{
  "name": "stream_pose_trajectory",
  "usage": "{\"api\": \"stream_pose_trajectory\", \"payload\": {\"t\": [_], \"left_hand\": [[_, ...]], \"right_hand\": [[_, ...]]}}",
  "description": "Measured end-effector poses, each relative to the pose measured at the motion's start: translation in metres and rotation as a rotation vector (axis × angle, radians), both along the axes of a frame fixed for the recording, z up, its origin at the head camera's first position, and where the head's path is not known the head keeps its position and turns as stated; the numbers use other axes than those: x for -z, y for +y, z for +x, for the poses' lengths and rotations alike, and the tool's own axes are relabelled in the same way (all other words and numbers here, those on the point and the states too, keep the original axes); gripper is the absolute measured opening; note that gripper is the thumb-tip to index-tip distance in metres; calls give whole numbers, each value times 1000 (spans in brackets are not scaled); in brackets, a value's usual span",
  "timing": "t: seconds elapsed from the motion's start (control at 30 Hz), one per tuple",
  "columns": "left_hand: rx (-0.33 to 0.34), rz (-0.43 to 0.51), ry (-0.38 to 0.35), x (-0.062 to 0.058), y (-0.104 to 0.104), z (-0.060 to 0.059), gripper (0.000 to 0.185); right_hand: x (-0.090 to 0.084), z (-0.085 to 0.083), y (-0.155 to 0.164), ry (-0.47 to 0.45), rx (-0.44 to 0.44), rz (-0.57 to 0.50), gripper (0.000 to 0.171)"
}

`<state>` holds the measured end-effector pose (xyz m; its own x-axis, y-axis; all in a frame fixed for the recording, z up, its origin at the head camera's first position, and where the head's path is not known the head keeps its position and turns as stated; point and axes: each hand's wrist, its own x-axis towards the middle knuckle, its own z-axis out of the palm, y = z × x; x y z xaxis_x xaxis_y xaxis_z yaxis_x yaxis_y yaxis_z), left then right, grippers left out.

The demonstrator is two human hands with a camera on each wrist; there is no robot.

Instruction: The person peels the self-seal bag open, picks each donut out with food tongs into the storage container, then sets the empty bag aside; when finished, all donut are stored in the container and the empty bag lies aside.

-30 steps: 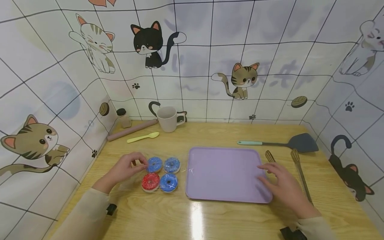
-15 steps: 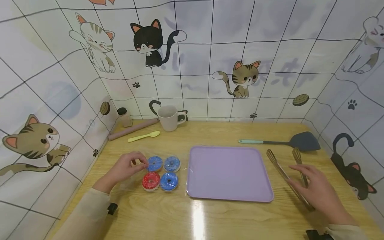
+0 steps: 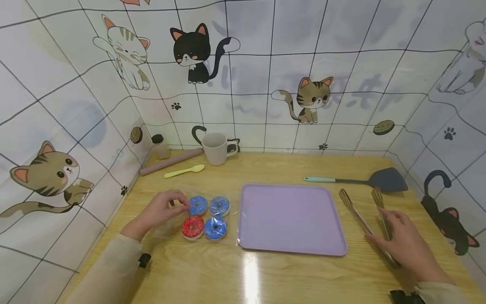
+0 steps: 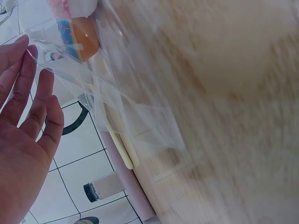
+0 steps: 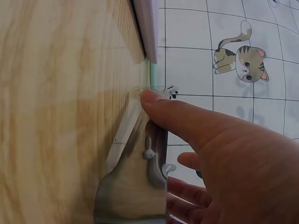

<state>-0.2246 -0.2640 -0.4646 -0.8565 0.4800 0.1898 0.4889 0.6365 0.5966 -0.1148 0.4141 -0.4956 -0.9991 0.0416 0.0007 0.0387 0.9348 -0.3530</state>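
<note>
Doughnuts (image 3: 208, 223), red and blue: in clear plastic film (image 4: 119, 100); left hand's (image 3: 165, 209) fingers pinch it, likely steadying.
Tongs (image 3: 358, 216), silver metal: right hand (image 3: 408, 242), fingers astride; clamped, cannot tell.

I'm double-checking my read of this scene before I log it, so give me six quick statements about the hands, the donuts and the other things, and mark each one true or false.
1. The left hand pinches clear plastic wrap by the donuts. True.
2. Two of the four donuts are red. False: one is red and three are blue.
3. The right hand is at the metal tongs. True.
4. In the head view, the purple tray lies between the donuts and the tongs. True.
5. One donut lies on the purple tray. False: all four lie beside it.
6. The mug lies tipped on its side. False: it stands upright.
</note>
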Motion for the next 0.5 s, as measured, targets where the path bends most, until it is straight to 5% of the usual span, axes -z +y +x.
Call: {"api": "stream_pose_trajectory", "payload": {"t": [0.27,0.5], "left_hand": [[-6,-9,-1,-1,-1,-1,10],[-13,-10,-29,-2,0,-1,7]], "right_hand": [[2,-5,6,-106,9,-25,117],[5,-4,8,-85,40,-31,113]]}}
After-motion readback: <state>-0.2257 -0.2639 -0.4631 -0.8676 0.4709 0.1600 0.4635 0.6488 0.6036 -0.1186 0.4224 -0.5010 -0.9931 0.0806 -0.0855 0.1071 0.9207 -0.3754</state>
